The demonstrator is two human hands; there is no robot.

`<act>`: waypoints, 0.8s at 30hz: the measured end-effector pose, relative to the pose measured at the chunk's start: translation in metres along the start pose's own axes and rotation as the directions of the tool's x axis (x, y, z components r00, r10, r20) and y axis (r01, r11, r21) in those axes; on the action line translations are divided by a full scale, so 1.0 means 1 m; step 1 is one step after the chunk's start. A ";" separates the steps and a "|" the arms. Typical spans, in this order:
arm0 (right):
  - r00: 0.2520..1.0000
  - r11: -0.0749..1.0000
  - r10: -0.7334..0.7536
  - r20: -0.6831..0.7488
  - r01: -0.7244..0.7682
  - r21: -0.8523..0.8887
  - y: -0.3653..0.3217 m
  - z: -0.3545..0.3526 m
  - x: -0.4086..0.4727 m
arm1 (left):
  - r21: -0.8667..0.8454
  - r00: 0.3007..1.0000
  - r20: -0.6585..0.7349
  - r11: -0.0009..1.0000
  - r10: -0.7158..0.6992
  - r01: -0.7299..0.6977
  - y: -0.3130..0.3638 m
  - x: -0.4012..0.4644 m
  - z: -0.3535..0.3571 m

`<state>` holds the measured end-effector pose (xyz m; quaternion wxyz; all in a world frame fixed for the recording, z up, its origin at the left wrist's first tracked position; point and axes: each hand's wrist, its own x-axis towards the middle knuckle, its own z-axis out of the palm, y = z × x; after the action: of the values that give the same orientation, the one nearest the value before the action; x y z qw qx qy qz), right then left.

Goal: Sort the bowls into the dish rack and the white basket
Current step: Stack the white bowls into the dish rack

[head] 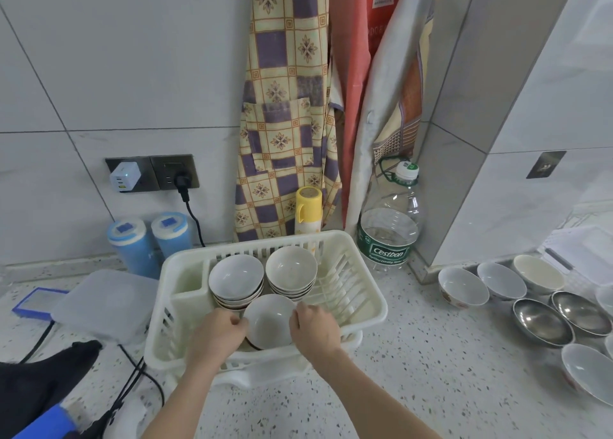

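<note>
Bowl [270, 319], white and glossy with a smooth round rim, sits tilted at the near edge of the white basket [361, 292], a slatted plastic tub with rounded corners in the middle of the speckled stone counter [414, 372]. The left hand [219, 334] pinches its rim at nine o'clock with curled fingers, and the right hand [315, 327] grips the rim at three o'clock the same way. Behind it, toward twelve o'clock, two stacks of like ceramic bowls stand side by side inside the basket, the left stack [236, 281] showing dark-banded outer walls, the right stack [291, 272] plain white. At three o'clock on the counter, well apart from the basket, lie more bowls: three white ceramic bowls [501, 281] in a row, two dull steel bowls [560, 319] just beside them, and another white one [587, 370] nearer. At nine o'clock a frosted, soft-cornered plastic lid [106, 302] touches the basket's side. A clear ribbed water bottle [389, 219] stands at one o'clock against the tiled wall.
</note>
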<state>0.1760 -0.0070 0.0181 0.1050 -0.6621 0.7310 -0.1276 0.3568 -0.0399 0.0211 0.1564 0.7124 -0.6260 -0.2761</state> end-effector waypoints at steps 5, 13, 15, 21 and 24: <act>0.976 0.906 -0.198 -0.086 0.216 0.365 0.015 -0.005 -0.008 | -0.047 0.947 -0.309 0.993 0.092 -0.111 -0.003 -0.013 0.001; 0.997 0.517 -0.048 0.053 -0.021 0.856 0.063 -0.042 -0.046 | -0.743 0.825 -0.556 0.503 -0.098 -0.441 0.045 -0.068 0.023; 0.995 0.422 0.049 0.086 -0.099 0.901 0.100 -0.047 -0.064 | -0.787 0.825 -0.555 0.386 -0.105 -0.481 0.079 -0.089 0.052; 0.929 0.292 0.338 0.147 -0.253 0.922 0.222 -0.069 -0.090 | -0.872 0.945 -0.326 0.390 -0.012 -0.296 0.160 -0.137 0.152; 0.876 0.176 0.439 0.201 -0.303 0.937 0.268 -0.073 -0.096 | -0.836 0.989 -0.109 0.528 0.105 -0.148 0.189 -0.147 0.193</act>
<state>-0.0895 0.1167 -0.0016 0.4628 -0.2592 0.6498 -0.5445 0.0813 0.0961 0.0041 0.5130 0.5081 -0.4623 -0.5147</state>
